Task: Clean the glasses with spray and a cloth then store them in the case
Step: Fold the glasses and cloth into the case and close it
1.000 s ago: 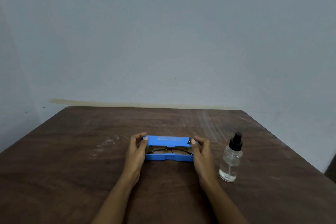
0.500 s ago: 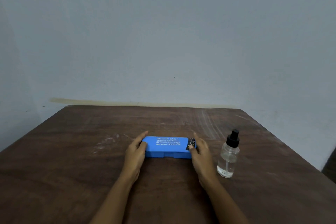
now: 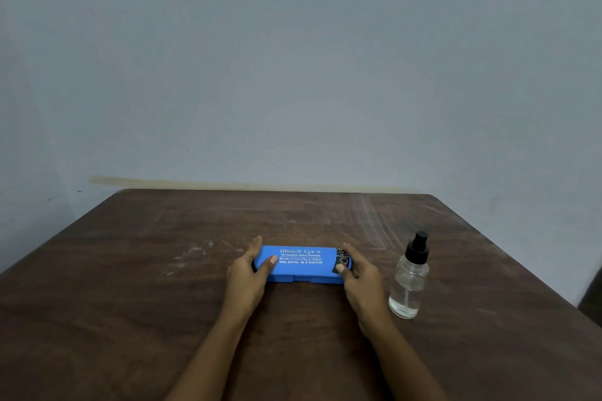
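Observation:
A blue glasses case (image 3: 301,265) with white lettering lies closed, lid down, on the brown table (image 3: 130,303). My left hand (image 3: 249,273) grips its left end, thumb on the lid. Its right end is held by my right hand (image 3: 360,275), thumb pressing the lid's dark corner. The glasses are hidden inside the case. No cloth shows. A clear spray bottle (image 3: 409,280) with a black nozzle stands upright to the right of my right hand, apart from it.
The table backs onto a pale blue-grey wall (image 3: 293,75). Its right edge (image 3: 521,264) runs diagonally close behind the bottle. Faint white smears (image 3: 195,251) mark the wood left of the case.
The case lid, half open with the glasses showing one second ago, has come down shut. My thumbs now press on the lid.

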